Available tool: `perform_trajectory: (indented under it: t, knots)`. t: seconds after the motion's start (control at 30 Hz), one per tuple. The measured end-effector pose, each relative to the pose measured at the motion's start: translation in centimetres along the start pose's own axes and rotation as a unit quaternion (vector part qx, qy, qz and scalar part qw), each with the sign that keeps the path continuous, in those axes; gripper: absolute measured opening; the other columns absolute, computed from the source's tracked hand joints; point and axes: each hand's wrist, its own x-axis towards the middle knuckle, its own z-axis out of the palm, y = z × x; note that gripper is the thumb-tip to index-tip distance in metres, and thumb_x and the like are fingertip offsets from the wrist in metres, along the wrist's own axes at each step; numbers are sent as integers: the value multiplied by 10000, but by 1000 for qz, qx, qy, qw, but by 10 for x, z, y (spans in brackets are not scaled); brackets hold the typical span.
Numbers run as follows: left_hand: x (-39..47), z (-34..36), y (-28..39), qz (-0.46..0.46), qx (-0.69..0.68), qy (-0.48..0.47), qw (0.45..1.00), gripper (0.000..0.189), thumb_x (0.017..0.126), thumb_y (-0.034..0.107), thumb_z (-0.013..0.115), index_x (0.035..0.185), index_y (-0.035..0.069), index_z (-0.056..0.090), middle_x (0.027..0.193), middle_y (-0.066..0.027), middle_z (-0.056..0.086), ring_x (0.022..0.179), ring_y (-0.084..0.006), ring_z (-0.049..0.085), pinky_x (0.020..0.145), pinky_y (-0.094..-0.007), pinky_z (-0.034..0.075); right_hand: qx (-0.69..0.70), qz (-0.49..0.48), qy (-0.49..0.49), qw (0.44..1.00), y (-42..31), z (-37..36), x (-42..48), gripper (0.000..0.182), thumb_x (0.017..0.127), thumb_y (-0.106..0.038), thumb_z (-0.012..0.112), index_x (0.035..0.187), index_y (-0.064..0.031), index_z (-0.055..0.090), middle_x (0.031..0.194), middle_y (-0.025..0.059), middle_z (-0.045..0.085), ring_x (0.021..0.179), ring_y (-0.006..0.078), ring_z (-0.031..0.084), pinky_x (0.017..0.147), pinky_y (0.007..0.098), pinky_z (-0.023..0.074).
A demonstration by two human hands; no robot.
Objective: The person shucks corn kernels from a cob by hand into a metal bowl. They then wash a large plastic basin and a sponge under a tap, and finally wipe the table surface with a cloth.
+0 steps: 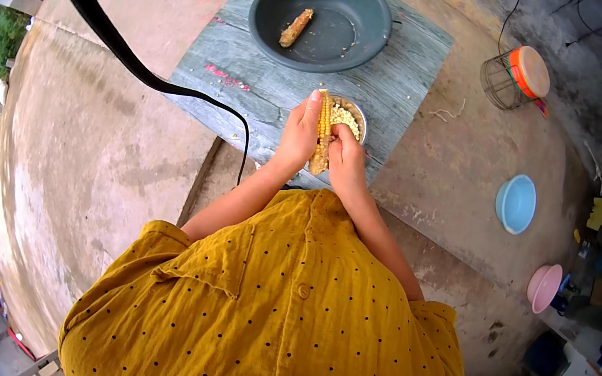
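Observation:
My left hand (302,131) grips a yellow corn cob (324,124) upright along its side, thumb near the top end. Part of the cob is stripped of kernels, mostly at its lower end and right side. My right hand (347,159) presses against the cob's right side with curled fingers; whether it grips the cob or loose kernels is hidden. Just behind the right hand, a metal bowl (365,120) holds loose corn kernels (345,117). Farther off, a bare corn cob (295,28) lies in a large dark grey basin (357,4) with a few scattered kernels.
The basin and bowl stand on a grey wood-patterned table (407,64) with stray kernels. A black strap (122,53) hangs at the left. On the concrete floor to the right are a wire-frame stool (513,79), a blue basin (516,204) and a pink basin (543,288).

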Motion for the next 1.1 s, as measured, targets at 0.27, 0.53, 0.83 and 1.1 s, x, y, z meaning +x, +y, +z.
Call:
perform_trajectory:
  t: [0.27, 0.53, 0.83, 1.1]
  knots:
    - [-3, 3, 1, 29, -25, -16, 999, 457, 992, 372, 297, 879, -1, 535, 779, -38, 531, 720, -103, 467, 665, -260, 419, -43, -8, -6, 999, -25, -4, 5, 114, 888, -96, 459, 902, 17, 458, 716, 183, 524, 659, 334, 527, 615, 377, 418]
    - [-3, 8, -5, 49, -16, -9, 999, 435, 995, 366, 289, 871, 12, 510, 772, -34, 515, 718, -99, 454, 658, -263, 412, -42, -17, 41, 998, -10, -1, 4, 124, 899, -79, 410, 944, 18, 473, 791, 196, 562, 713, 318, 567, 651, 382, 435]
    - [-7, 6, -3, 89, 16, -13, 996, 389, 994, 310, 307, 847, 5, 499, 763, -41, 514, 707, -103, 453, 642, -270, 411, -33, -28, 40, 998, -23, 0, 10, 170, 946, -165, 418, 936, 3, 442, 795, 189, 551, 727, 333, 567, 658, 392, 433]
    - [-12, 8, -2, 82, -10, -10, 997, 420, 995, 341, 298, 900, 3, 529, 823, -44, 543, 755, -98, 479, 666, -259, 420, -81, -15, 45, 996, -13, 5, 9, 141, 934, -116, 399, 937, 16, 447, 802, 213, 561, 746, 384, 563, 661, 407, 433]
